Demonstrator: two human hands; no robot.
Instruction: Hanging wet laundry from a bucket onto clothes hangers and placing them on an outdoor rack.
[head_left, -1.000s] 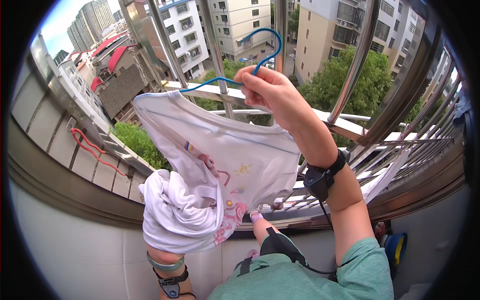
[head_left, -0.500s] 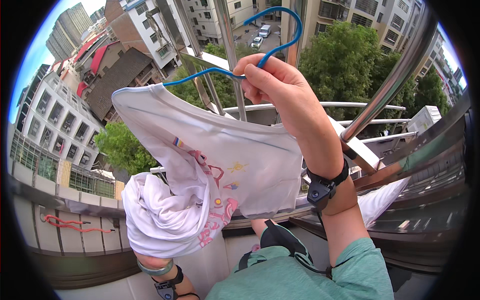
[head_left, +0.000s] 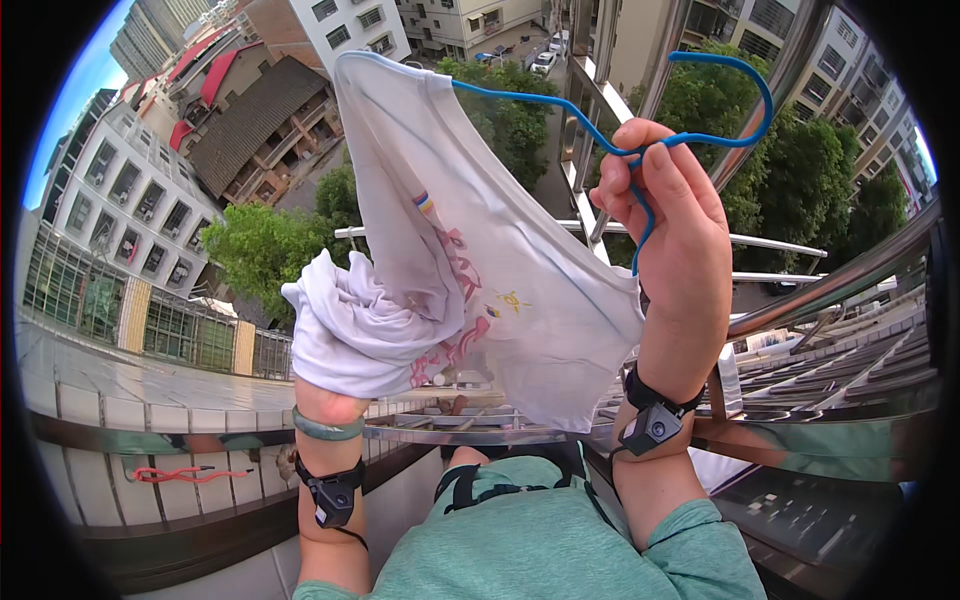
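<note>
My right hand [head_left: 672, 190] pinches a blue wire clothes hanger [head_left: 560, 101] where its hook meets the two arms. The hook curls up to the right of my fingers. A white T-shirt [head_left: 520, 230] with a pink and yellow print hangs on the hanger, its neckline stretched along both arms. One hanger shoulder pokes up inside the cloth at the upper left. My left hand [head_left: 333, 404] is up inside the bunched lower part of the shirt; only its wrist end shows, and the fingers are hidden by the folds.
Steel railings [head_left: 790, 247] run in front and to the right, with a long drop to trees and buildings beyond. A red cord [head_left: 190, 475] lies at the tiled ledge on the left. White cloth [head_left: 715, 468] shows low on the right, behind my right arm.
The hanger and shirt have moved right, and the hanger has tilted with its left shoulder rising. My left arm has come up with the bunched cloth. My right hand keeps its pinch.
</note>
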